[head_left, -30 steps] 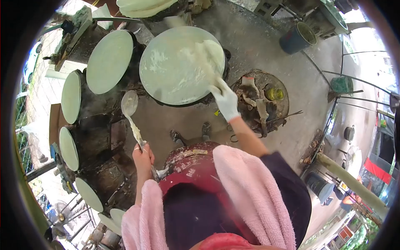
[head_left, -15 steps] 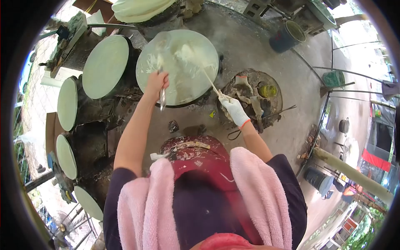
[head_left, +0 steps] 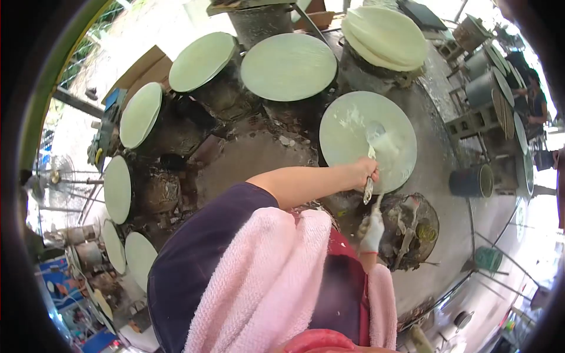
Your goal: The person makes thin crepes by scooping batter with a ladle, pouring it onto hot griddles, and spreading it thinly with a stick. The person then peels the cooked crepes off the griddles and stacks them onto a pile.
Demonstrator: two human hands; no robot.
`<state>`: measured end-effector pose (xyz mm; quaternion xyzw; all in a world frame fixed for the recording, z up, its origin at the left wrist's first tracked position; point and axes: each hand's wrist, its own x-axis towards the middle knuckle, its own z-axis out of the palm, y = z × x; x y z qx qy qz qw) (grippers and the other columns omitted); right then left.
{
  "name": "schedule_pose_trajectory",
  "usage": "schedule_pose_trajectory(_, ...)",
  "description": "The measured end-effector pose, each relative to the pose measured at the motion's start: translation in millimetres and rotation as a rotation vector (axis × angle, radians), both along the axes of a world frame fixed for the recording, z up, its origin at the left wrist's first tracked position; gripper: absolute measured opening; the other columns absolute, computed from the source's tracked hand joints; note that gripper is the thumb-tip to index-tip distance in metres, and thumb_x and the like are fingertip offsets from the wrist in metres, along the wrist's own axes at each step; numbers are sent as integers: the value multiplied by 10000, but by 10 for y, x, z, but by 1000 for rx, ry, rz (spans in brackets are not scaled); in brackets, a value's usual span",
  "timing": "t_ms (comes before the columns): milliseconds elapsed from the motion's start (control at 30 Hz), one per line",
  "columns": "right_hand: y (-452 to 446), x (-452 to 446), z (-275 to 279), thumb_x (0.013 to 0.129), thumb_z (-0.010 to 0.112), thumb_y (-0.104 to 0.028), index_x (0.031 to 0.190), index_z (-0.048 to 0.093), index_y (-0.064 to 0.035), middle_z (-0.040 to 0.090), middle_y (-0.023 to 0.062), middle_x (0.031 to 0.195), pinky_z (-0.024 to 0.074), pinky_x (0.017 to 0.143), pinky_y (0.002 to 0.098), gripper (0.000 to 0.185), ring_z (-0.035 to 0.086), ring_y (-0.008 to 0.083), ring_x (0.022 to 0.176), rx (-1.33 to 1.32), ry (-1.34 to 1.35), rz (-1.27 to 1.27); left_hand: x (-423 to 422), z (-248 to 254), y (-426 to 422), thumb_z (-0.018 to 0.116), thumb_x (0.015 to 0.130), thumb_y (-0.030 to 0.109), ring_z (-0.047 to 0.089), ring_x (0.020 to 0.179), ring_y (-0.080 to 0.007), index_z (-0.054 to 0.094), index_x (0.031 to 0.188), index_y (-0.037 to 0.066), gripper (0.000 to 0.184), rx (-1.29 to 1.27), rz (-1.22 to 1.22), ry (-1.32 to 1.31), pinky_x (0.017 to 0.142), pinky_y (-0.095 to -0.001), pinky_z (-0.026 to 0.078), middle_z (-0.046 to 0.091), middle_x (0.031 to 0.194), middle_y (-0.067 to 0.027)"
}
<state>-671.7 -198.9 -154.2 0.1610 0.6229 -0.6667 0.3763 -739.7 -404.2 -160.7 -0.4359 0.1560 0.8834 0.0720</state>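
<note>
A large round pale-green griddle [head_left: 341,138] lies in front of me with whitish patches on its surface. My left hand [head_left: 366,170], bare, is closed round the shiny handle of a metal tool [head_left: 368,191]; its rounded head rests over the griddle, its exact kind blurred. My right hand [head_left: 372,234], in a white glove, grips a thin stick [head_left: 380,198] that reaches over the griddle's near edge. A pale blurred mass [head_left: 388,147] lies at the stick's far end. The right fingers are partly unclear.
Several more pale round griddles, such as one behind [head_left: 288,66] and one at left [head_left: 118,189], stand around me. A stack of pale sheets [head_left: 385,38] lies at the back. A round stand [head_left: 429,215] sits at right, a blue bucket [head_left: 474,180] beyond. Another person [head_left: 534,103] is far right.
My view has swung left, so the griddle and both hands appear further right. The metal tool and the stick stay in my hands, over the griddle.
</note>
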Motion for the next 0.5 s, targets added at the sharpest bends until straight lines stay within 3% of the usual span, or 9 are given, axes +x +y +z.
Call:
schedule_pose_trajectory(133,-43,20,-233,949,596,-388,949,592,-194,449,-48,587,252,342,221,194,378,70,389,-120,-206,155,217,256,173,454,946,45,373,470,-113,413,822,42,130,161,119,-8,380,-239,312,437,655,-35)
schedule_pose_trajectory(167,-68,10,-114,951,596,-377,932,587,-185,454,-47,590,255,343,219,194,384,69,391,-145,-172,165,239,-129,151,498,920,45,427,527,-102,476,911,32,27,282,172,178,435,-220,374,437,682,-14)
schedule_pose_trajectory(233,-6,-120,374,954,597,-356,898,579,-167,465,-44,594,262,345,216,198,395,66,395,-161,-92,126,1137,767,-138,567,867,43,506,713,5,537,1152,19,288,9,92,653,590,-141,424,501,753,37)
schedule_pose_trajectory(300,246,-313,547,957,601,-303,984,611,-176,475,-46,598,285,349,211,130,401,55,409,-177,14,7,1512,900,-343,474,997,157,418,458,9,544,1098,29,178,-262,60,559,523,-174,411,513,698,72)
schedule_pose_trajectory(333,405,-477,393,956,600,-306,1003,629,-181,486,-47,606,299,350,213,137,413,51,423,-100,39,-100,1637,702,-413,444,1021,243,333,367,-39,554,1041,33,238,524,-5,862,429,-221,310,418,610,87)
schedule_pose_trajectory(367,531,-602,284,949,607,-322,973,637,-179,497,-49,612,307,353,217,147,424,48,431,-75,49,-122,1770,939,-343,423,1032,238,315,340,-34,554,1037,17,256,333,66,716,411,-213,262,397,590,84)
schedule_pose_trajectory(400,527,-660,153,940,622,-335,944,642,-183,479,-62,606,307,362,223,153,410,51,427,161,94,-64,1822,1098,-332,419,1035,240,327,345,-25,551,1035,10,265,255,50,657,411,-216,258,393,590,85)
schedule_pose_trajectory(433,506,-628,-156,938,629,-338,1021,674,-160,443,-79,604,298,378,225,201,388,47,432,215,215,32,1850,1232,-412,415,1037,242,339,349,-16,549,1034,3,274,157,40,602,410,-219,253,390,591,87)
schedule_pose_trajectory(500,459,-363,-263,922,661,-324,1195,668,-102,543,-76,704,353,450,217,353,433,21,520,244,360,324,1935,1406,-584,380,1048,228,352,346,-11,518,1065,-19,283,310,125,617,423,-209,260,378,597,84)
